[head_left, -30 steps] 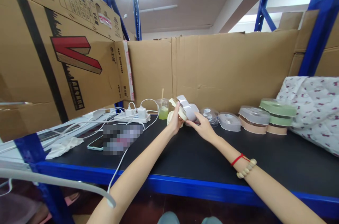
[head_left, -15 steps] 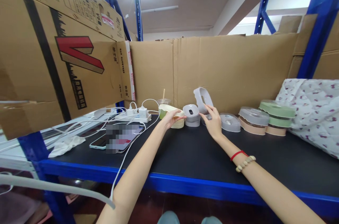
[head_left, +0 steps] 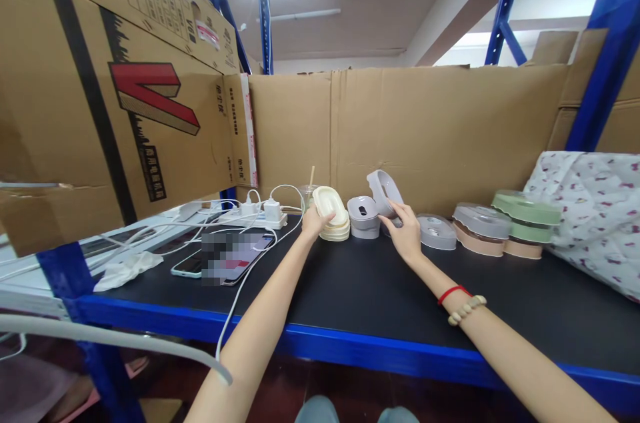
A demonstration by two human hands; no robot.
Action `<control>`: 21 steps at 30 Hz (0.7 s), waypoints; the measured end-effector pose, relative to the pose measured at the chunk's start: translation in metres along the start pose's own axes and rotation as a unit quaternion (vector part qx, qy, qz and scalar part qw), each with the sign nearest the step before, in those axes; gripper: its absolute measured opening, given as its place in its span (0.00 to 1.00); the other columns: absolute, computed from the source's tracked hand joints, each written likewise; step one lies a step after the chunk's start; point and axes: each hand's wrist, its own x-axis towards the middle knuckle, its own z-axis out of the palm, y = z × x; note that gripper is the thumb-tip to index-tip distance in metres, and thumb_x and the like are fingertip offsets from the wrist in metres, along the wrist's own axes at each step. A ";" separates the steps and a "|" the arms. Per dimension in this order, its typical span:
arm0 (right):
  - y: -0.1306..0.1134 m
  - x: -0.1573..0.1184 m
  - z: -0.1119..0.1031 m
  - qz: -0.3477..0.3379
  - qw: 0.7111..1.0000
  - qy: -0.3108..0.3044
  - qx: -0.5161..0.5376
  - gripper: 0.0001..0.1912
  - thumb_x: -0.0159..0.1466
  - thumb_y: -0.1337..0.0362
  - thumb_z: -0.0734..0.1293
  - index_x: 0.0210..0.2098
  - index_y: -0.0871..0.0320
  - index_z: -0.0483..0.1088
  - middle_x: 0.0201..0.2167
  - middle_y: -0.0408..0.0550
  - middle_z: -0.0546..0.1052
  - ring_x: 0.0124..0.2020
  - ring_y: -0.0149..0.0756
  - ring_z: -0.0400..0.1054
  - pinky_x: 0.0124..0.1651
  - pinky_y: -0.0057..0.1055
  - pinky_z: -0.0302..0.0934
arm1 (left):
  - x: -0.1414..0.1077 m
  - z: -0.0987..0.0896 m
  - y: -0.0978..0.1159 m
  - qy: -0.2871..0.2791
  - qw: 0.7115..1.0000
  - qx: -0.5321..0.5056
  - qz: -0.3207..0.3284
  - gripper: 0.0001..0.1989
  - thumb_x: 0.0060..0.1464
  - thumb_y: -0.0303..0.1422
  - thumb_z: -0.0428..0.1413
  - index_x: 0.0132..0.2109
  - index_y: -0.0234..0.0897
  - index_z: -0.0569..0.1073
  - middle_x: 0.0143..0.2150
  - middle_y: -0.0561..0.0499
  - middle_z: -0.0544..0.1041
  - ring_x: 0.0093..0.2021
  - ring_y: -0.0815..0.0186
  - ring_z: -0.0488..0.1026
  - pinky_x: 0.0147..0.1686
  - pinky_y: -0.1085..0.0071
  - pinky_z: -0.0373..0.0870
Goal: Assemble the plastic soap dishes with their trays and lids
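My left hand (head_left: 314, 223) grips a cream oval piece (head_left: 330, 207), tilted up over a stack of cream pieces (head_left: 336, 232). Just right of that stack, grey cups (head_left: 363, 215) with a dark oval slot in the top stand on the black shelf. My right hand (head_left: 404, 231) has its fingers closed on a grey ring-shaped piece (head_left: 384, 189), which leans upward beside the grey cups. Behind the right fingers, another grey piece is mostly hidden.
Grey lidded pieces (head_left: 437, 233) and stacked grey, green and peach ones (head_left: 526, 216) stand right, near a patterned cloth (head_left: 595, 209). Left are phones (head_left: 240, 256), cables, a power strip (head_left: 250, 217) and tissue (head_left: 129, 269). A cup with a straw (head_left: 309, 193) stands behind my left hand.
My left hand has drawn slightly left and tipped the cream piece up, so its oval face shows and the stack beneath is uncovered. The right hand stays on the grey ring.
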 end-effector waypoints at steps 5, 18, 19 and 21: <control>-0.001 0.003 0.002 -0.035 0.998 -0.029 -0.051 0.18 0.62 0.60 0.60 0.50 0.49 0.71 0.44 0.49 0.75 0.47 0.45 0.66 0.48 0.43 0.64 | -0.001 -0.001 -0.003 0.026 0.977 0.204 0.057 0.12 0.38 0.30 0.64 0.30 0.40 0.68 0.35 0.46 0.74 0.50 0.52 0.70 0.45 0.64 0.64; 0.002 0.011 0.031 -0.185 0.951 -0.191 -0.157 0.14 0.63 0.68 0.61 0.42 0.47 0.75 0.48 0.49 0.75 0.48 0.41 0.67 0.46 0.37 0.62 | 0.006 0.008 -0.004 0.040 0.962 0.235 0.131 0.09 0.54 0.27 0.47 0.31 0.38 0.71 0.30 0.46 0.72 0.43 0.57 0.72 0.47 0.65 0.63; 0.002 0.011 0.033 -0.190 0.948 -0.198 -0.161 0.14 0.63 0.68 0.61 0.42 0.48 0.74 0.49 0.51 0.74 0.50 0.42 0.66 0.46 0.38 0.62 | 0.006 0.008 -0.006 0.038 0.962 0.242 0.124 0.08 0.53 0.27 0.48 0.31 0.38 0.71 0.31 0.45 0.72 0.43 0.56 0.72 0.47 0.65 0.63; 0.002 0.009 0.035 -0.193 0.941 -0.212 -0.178 0.13 0.62 0.68 0.61 0.42 0.51 0.74 0.51 0.53 0.73 0.52 0.44 0.64 0.47 0.41 0.60 | 0.005 0.009 -0.010 0.034 0.959 0.259 0.110 0.06 0.52 0.29 0.50 0.31 0.37 0.71 0.33 0.42 0.72 0.46 0.53 0.71 0.47 0.63 0.63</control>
